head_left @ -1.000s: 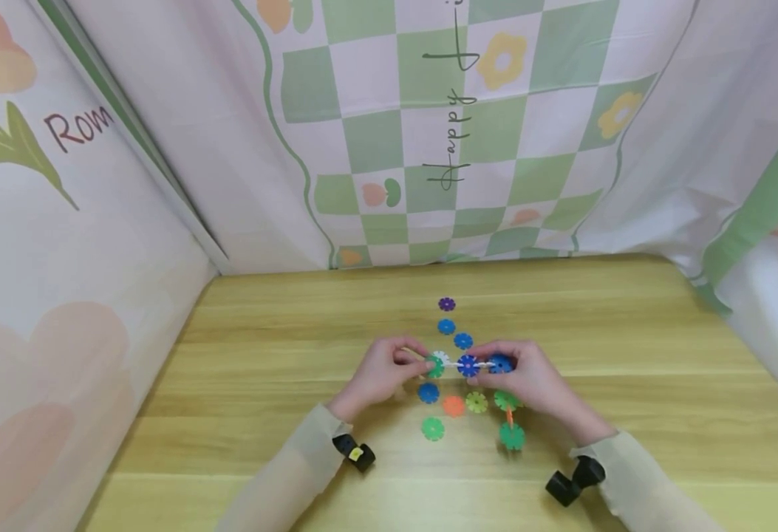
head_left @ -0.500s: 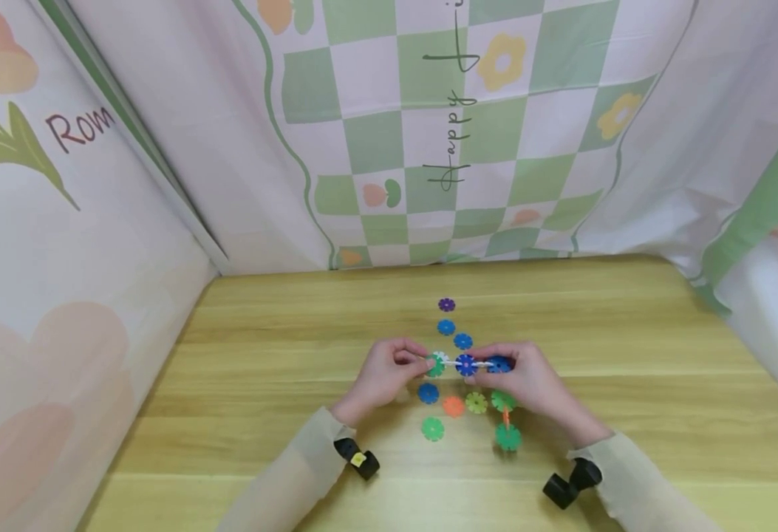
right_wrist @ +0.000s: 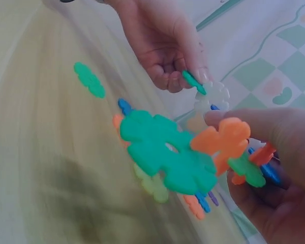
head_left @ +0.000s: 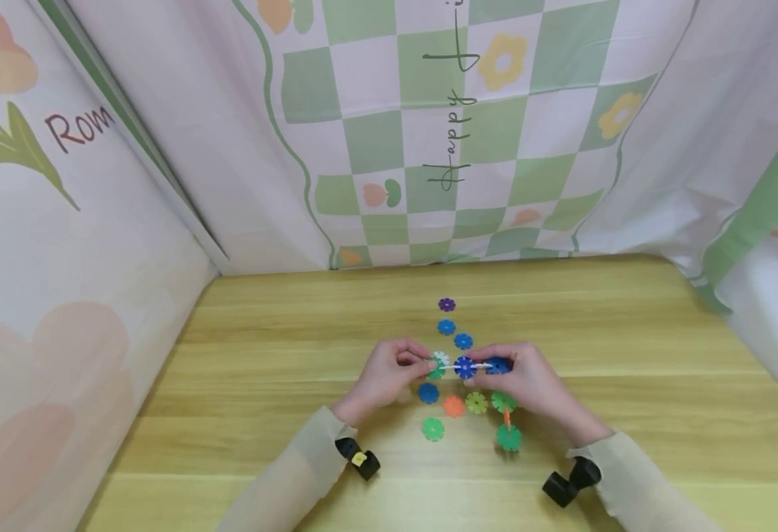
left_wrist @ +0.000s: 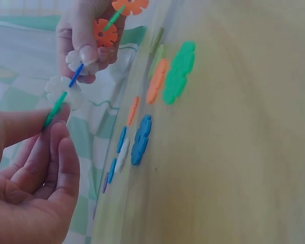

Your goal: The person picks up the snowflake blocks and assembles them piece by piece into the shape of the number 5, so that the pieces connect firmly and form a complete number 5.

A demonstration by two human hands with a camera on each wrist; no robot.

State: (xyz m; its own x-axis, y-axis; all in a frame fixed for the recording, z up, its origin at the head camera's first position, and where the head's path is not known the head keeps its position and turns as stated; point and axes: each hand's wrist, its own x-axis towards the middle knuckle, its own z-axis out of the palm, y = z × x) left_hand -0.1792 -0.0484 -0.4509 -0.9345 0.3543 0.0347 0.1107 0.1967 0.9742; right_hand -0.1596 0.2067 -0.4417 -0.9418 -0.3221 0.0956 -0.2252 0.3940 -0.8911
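Left hand (head_left: 385, 373): thumb and fingertips pinching a green disc (left_wrist: 54, 111), left of and beyond the loose orange disc (head_left: 454, 406) on the surface (head_left: 282, 414). Using that orange disc as reference. Loose blue disc (head_left: 428, 393) just left of it, slightly farther from the person; loose light green disc (head_left: 432, 428) left and nearer.

Pinched green disc is slotted into a white disc (left_wrist: 55, 87), which joins a dark blue disc (head_left: 465, 368); that chain is held up, beyond the orange disc. Farther still, loose purple disc (head_left: 446, 304) plus two more blue discs (head_left: 446, 326) (head_left: 463, 340). Loose yellow-green disc (head_left: 476, 403) just right.

Chain's other end dangles to the right, ending in a big green disc (right_wrist: 152, 137) fixed to an orange link (right_wrist: 226, 140). Right hand (head_left: 521, 373), right of and beyond the reference, grips the chain, thumb on a second white disc (left_wrist: 73, 60).

Change over the last second: small. Right hand and dangling end edged left, dark blue disc too; both grips same. Probably working the green-to-white joint: pieces engaged, can't tell if fully seated.
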